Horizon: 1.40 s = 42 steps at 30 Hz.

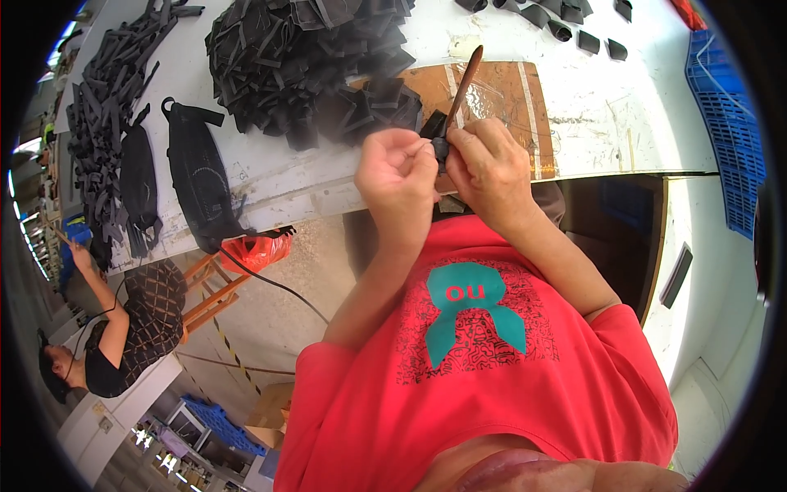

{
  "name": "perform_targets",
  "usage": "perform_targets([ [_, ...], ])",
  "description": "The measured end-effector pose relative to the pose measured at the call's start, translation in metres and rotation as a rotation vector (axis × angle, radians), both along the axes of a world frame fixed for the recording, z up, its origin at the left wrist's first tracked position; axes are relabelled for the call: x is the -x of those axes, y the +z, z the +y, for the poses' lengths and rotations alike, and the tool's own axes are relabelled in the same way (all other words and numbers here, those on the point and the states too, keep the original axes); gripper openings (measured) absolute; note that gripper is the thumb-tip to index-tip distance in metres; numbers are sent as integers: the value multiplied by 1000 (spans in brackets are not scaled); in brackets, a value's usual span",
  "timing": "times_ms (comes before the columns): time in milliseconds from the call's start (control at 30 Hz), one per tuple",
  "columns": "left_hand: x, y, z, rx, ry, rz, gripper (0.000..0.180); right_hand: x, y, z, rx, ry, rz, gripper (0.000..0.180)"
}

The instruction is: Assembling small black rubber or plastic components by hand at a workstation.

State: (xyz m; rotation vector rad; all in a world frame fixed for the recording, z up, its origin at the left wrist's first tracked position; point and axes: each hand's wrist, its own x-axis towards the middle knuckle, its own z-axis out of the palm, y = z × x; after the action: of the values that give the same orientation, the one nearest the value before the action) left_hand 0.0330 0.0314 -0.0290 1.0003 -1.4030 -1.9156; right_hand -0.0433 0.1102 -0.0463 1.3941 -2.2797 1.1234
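Head view, contents by descending size. White worktable (623, 115), running across the upper part, its near edge before the wearer. Red T-shirt (500, 369), teal and black print, worn by the wearer. Co-worker (123, 336), dark clothing, at far left beside the table. Heap of black flat pieces (295, 66), table's upper middle. Mass of dark strips (115, 90), table's left end. Blue crate (725, 123), slatted, right. Brown board (533, 123), banded with pale strips, under and beyond the hands. Long black pouches (197, 172), two, between strips and heap. Red plastic bag (254, 252), below the table edge. Left hand (398, 176): thumb and forefinger pinched together on a small dark piece, other fingers curled. Right hand (492, 160): thumb and fingers drawn closed on its other side. Slender brown tool (467, 82), tilted upward from the right fingertips; what grips its lower end cannot be told. Curled dark pieces (588, 42), scattered at upper right. Small dark piece (441, 150), held between both hands near the table edge.
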Motion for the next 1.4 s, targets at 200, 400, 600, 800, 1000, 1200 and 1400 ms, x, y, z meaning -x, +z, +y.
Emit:
perform_targets([
  [200,-11,2,-21,-627,-339,444,19,9,22,9,342,155,-1564,5],
  [400,2,5,-5,810,-86,-7,10,9,17,6,695,482,-2171,12],
  [600,16,38,-39,-643,-459,623,13,37,78,2,256,395,-1433,30],
  [800,29,46,-53,-769,-516,570,9,63,66,-21,225,530,-1287,33],
  [1000,33,44,-31,272,-187,402,27,60,57,-15,242,469,-1153,34],
  [1200,38,56,-43,629,-361,499,18,43,66,-6,373,226,-355,34],
  [1400,35,54,-38,79,-195,734,12,37,81,-11,321,159,-381,25],
])
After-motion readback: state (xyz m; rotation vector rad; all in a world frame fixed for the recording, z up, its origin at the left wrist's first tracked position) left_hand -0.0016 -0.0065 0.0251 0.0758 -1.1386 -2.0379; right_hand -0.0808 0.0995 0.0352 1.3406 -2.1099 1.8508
